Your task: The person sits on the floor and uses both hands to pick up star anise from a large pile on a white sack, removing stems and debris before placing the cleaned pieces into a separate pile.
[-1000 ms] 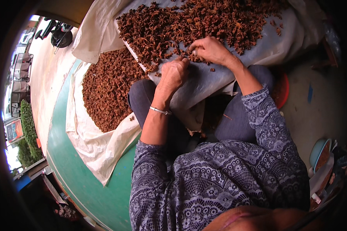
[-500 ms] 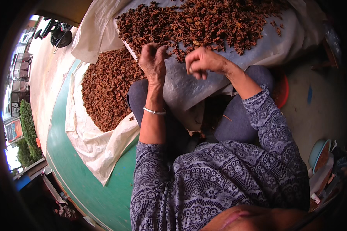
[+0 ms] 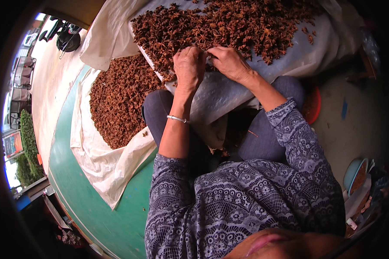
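A heap of dried star anise (image 3: 246, 26) lies on a sheet-covered table (image 3: 263, 74) before me. My left hand (image 3: 189, 68) is over the heap's near edge, its fingers curled in a pinch. My right hand (image 3: 230, 63) comes in from the right, thumb and fingers pressed together. The fingertips of both hands meet or nearly meet. Whatever is between them is too small and too hidden to make out. A few loose star anise show beside my left wrist, at the table's edge.
Lower at the left, a larger pile of star anise (image 3: 116, 101) rests on a white cloth (image 3: 103, 166) over green flooring (image 3: 80, 190). A red basin (image 3: 316, 105) is by my right knee. Farther right stands a light-blue basin (image 3: 352, 172) with brownish contents.
My hands have come together: the left moved right, the right moved slightly left and up. Their fingertips, apart before, now meet over the heap's near edge. Several star anise show near my left wrist.
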### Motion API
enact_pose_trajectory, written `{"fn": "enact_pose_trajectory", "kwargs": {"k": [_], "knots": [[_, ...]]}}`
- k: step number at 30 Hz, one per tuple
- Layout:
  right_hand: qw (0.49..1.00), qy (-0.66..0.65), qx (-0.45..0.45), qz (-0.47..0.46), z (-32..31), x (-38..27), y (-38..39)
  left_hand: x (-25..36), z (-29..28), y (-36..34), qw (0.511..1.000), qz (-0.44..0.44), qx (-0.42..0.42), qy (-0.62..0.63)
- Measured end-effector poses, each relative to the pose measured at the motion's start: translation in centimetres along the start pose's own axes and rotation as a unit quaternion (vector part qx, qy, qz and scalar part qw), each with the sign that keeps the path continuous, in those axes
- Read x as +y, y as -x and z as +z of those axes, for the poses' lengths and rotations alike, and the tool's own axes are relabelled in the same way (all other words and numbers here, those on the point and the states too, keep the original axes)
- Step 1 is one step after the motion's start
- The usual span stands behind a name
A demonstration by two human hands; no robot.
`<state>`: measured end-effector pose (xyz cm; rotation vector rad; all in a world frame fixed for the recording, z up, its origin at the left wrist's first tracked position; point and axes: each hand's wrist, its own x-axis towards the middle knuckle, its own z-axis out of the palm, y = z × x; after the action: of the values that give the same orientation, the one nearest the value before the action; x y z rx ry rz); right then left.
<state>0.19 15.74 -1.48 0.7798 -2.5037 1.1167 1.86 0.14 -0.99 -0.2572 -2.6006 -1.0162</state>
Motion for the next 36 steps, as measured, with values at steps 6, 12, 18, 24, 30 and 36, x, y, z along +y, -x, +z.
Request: {"fn": "enact_pose_trajectory", "kwargs": {"k": [6, 12, 18, 24, 30, 36], "knots": [[0.997, 0.068, -0.024, -0.008, -0.8, -2.2, -0.1, 0.7, -0.2, 1.2, 0.985, -0.072, 0.039, 0.153], [0.95, -0.218, -0.106, 0.197, 0.1, -0.5, -0.3, 1.3, -0.5, 1.2, 0.995, 0.059, 0.064, 0.04], [0.702, -0.586, -0.371, 0.16, -3.5, -3.6, -0.2, -1.8, -1.3, -0.1, 0.984, 0.009, 0.149, -0.099], [0.831, -0.27, -0.396, 0.283, -8.5, -1.1, -0.7, 0.9, -0.4, 1.8, 0.994, 0.04, -0.023, -0.102], [0.968, 0.086, -0.183, 0.147, -2.5, 1.9, 0.9, -0.7, 1.0, 1.1, 0.986, 0.056, -0.107, -0.113], [0.977, 0.039, -0.172, 0.121, -0.9, -0.4, 0.6, -3.2, -1.9, 1.1, 0.986, -0.023, -0.056, -0.153]]}}
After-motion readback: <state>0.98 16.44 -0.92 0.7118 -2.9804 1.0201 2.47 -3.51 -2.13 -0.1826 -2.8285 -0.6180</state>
